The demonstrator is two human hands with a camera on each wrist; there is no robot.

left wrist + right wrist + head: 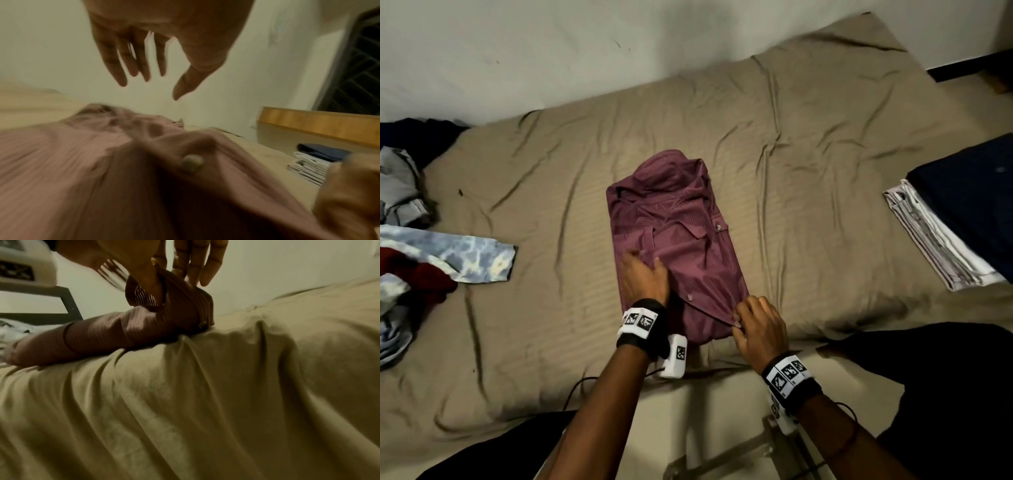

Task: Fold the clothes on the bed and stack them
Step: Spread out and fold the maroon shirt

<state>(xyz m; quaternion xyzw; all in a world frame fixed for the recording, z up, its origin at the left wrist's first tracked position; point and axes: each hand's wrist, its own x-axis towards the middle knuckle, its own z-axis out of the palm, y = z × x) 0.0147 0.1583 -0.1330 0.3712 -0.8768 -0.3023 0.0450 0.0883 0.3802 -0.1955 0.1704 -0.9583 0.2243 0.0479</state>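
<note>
From above, the maroon shirt (674, 240) lies mid-bed; the left hand (645, 277) is flat and released. Left wrist: fingers spread. Right wrist: the right hand (164, 272) pinches the near hem; tugging could undo the fold.

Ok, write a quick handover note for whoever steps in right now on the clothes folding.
Left hand: open, fingers straight, over the near left part of the maroon button-up shirt.
Right hand: pinches the shirt's near right hem corner.
Shirt: mid-bed on the tan sheet, sides folded in to a narrow strip.
Done: folded stack at right, navy garment on top of white ones.
Left: fold the shirt up, stack it, then the unfolded pile at left, tie-dye piece included.
</note>
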